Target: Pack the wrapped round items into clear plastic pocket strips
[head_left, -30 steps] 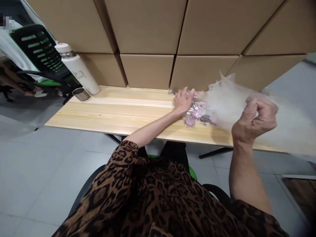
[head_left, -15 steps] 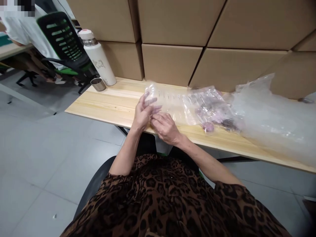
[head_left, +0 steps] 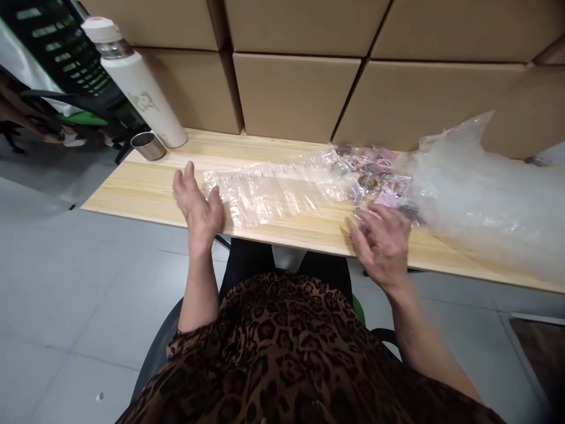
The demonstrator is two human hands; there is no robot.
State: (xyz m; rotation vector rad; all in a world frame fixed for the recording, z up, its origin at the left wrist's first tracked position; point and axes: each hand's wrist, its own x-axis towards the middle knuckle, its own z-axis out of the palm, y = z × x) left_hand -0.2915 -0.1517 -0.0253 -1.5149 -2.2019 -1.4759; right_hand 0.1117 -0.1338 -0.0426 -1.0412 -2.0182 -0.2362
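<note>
A row of overlapping clear plastic bags (head_left: 273, 197), with small dark marks along the upper edge, lies fanned out on the wooden table. My left hand (head_left: 198, 206) is at the left end of that row, thumb and fingers apart, gripping nothing. At the other end, my right hand (head_left: 384, 241) hovers by the table's front edge, slightly blurred, with its fingers bent and the thumb apart. Just beyond its fingertips is a pile of small pink and brown items in clear wrappers (head_left: 388, 185). Whether its fingertips touch a wrapper is hard to see.
A large translucent plastic bag (head_left: 494, 200) bulges over the table's right side. At the back left stand a white thermos bottle (head_left: 148, 97) and a metal cup (head_left: 149, 146). Cardboard boxes (head_left: 300, 94) are stacked behind the table. A person sits by a green-black chair (head_left: 66, 47).
My hands have parted: the left moved left, the right swung right to the wrapped items. The bags' left end, earlier between my hands, now lies on the table. The view shifted closer.
</note>
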